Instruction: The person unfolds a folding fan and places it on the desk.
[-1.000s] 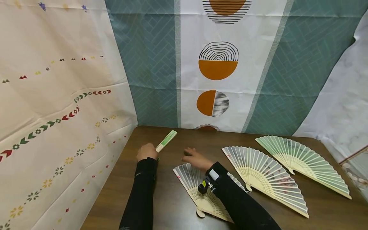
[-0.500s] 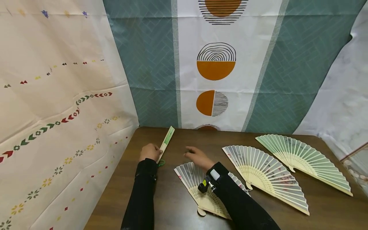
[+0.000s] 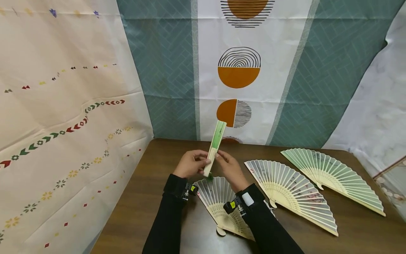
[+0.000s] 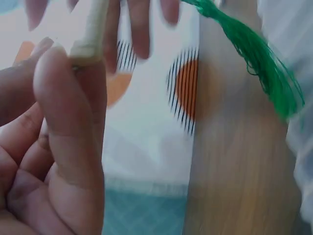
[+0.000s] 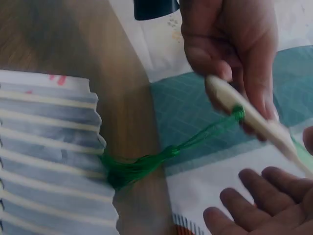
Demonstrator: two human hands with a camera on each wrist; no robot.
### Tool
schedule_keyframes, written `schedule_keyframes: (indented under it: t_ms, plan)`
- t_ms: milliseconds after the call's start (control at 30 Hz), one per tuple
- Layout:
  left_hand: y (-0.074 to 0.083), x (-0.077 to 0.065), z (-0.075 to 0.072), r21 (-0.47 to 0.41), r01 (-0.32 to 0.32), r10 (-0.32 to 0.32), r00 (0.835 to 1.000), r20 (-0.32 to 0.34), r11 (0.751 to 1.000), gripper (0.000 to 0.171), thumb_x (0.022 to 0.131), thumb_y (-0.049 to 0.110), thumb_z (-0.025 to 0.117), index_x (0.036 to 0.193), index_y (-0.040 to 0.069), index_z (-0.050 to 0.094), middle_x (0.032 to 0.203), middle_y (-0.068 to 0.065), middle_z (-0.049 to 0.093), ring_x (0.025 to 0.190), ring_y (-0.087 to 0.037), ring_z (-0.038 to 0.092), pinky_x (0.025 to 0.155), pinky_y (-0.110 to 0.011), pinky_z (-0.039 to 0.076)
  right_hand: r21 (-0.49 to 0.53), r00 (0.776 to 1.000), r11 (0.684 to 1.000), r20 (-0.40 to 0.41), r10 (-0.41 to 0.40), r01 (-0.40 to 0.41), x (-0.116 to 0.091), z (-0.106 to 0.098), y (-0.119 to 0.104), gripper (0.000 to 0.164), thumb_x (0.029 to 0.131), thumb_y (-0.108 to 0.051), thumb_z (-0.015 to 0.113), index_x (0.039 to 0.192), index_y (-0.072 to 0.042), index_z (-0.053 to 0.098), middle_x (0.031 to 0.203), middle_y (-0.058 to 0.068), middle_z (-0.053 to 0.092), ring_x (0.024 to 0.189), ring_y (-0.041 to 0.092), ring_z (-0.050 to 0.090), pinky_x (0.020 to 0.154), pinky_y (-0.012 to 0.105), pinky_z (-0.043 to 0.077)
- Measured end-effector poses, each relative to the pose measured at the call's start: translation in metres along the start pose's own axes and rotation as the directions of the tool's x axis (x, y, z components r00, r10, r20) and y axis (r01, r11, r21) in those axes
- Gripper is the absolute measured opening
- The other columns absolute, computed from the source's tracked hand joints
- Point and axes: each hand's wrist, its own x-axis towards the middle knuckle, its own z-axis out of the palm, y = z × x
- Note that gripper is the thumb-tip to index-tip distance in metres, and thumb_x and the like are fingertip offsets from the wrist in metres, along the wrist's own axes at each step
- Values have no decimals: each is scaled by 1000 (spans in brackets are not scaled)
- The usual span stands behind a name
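Observation:
My left hand (image 3: 189,164) pinches a folded green hand fan (image 3: 217,137) near its pivot end, holding it raised and tilted above the table. A green tassel (image 5: 142,164) hangs from the pivot end; it also shows at the upper right of the left wrist view. Beside the fan is my right hand (image 3: 234,172), its fingers spread and fairly straight in the right wrist view, with the thumb partly cut off. Whether its fingertips touch the fan is unclear. Below the hands lies an opened grey-white fan (image 3: 219,208), partly covered by the right forearm.
Another opened grey-white fan (image 3: 293,192) lies to the right on the brown table (image 3: 133,211). Farther right is an opened green fan (image 3: 337,176). A patterned curtain (image 3: 168,70) hangs behind the table, and a cream cloth (image 3: 63,116) hangs on the left.
My left hand has lifted the folded fan from the table's left side and brought it right, to the middle. The right hand has turned and now sits beside the fan.

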Motion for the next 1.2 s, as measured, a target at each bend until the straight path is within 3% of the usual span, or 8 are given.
schedule_keyframes:
  t_ms: [100, 200, 267, 367, 467, 600, 833, 1200]
  plan:
    - [4, 1, 11, 3, -4, 4, 997, 75, 1000, 27, 109, 5, 76, 134, -2, 77, 108, -22, 83, 72, -11, 70, 67, -28, 67, 31, 998, 998, -38, -52, 54, -7, -2, 1, 48, 123, -30, 52, 162, -2, 59, 163, 26, 63, 157, 44, 57, 133, 66, 48]
    - [8, 1, 17, 45, -18, 13, 995, 100, 999, 22, 109, 10, 78, 129, 0, 80, 107, -20, 84, 74, -12, 74, 70, -29, 70, 68, 994, 995, -77, -72, 77, -13, -4, 3, 40, 123, -20, 53, 154, 1, 64, 144, 29, 74, 131, 38, 77, 111, 47, 68]
    - [11, 2, 21, 94, -38, 31, 997, 72, 995, 21, 109, 17, 79, 124, 2, 83, 106, -17, 84, 77, -14, 76, 72, -31, 71, 83, 993, 993, -99, -72, 80, -17, -7, 5, 37, 123, -18, 53, 150, 3, 67, 137, 30, 77, 117, 34, 82, 94, 36, 73]
    - [15, 5, 27, 169, -50, 54, 998, -19, 984, 24, 110, 27, 79, 120, 7, 86, 105, -14, 85, 83, -19, 81, 73, -33, 71, 84, 990, 994, -127, -56, 67, -21, -11, 9, 34, 122, -15, 55, 144, 5, 70, 133, 31, 79, 110, 30, 84, 83, 27, 73]
    - [17, 6, 34, 182, -48, 60, 996, -64, 982, 26, 112, 29, 77, 126, 9, 85, 110, -14, 85, 92, -23, 82, 74, -33, 70, 62, 990, 996, -132, -50, 59, -25, -12, 13, 32, 121, -14, 56, 141, 5, 71, 132, 31, 79, 111, 30, 84, 83, 28, 73]
    - [17, 8, 43, 121, -43, 44, 999, -11, 992, 28, 112, 21, 75, 136, 6, 81, 119, -18, 84, 98, -25, 83, 77, -34, 74, -15, 988, 998, -138, -64, 62, -29, -11, 16, 29, 120, -13, 58, 137, 6, 74, 127, 28, 81, 111, 31, 84, 83, 32, 74]
    - [17, 13, 50, 88, -47, 54, 996, -74, 995, 20, 110, 14, 77, 125, 3, 84, 112, -20, 85, 89, -25, 85, 74, -36, 75, -84, 985, 993, -144, -99, 88, -30, -11, 11, 29, 119, -13, 61, 137, 5, 75, 126, 27, 83, 114, 37, 84, 84, 36, 75]
    - [9, 9, 65, 35, -3, 7, 994, -113, 999, 17, 110, 11, 77, 122, 1, 84, 109, -21, 83, 88, -26, 83, 69, -39, 74, -135, 973, 990, -225, -59, 29, -33, -11, 19, 27, 116, -11, 65, 132, 7, 77, 117, 26, 84, 97, 26, 84, 73, 29, 73]
